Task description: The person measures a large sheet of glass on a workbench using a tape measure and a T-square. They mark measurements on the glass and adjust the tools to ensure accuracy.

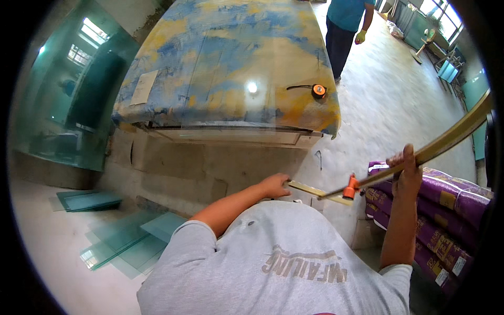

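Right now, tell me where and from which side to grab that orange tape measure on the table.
Take the tape measure by its round orange case, from above, fingers on opposite sides of the rim. It lies flat near the table's right front corner, with a dark strap trailing left, so approach from the right or front, probably clear of the strap. Both hands, left and right, are holding the long yellow straightedge.

The blue-and-yellow stained worktable (220, 63) is covered by a clear glass sheet (231, 113); an orange tape measure (318, 91) is placed on it.

co-worker (344, 31) cut off above shoulders, long yellow bar (446, 140) leaving right edge
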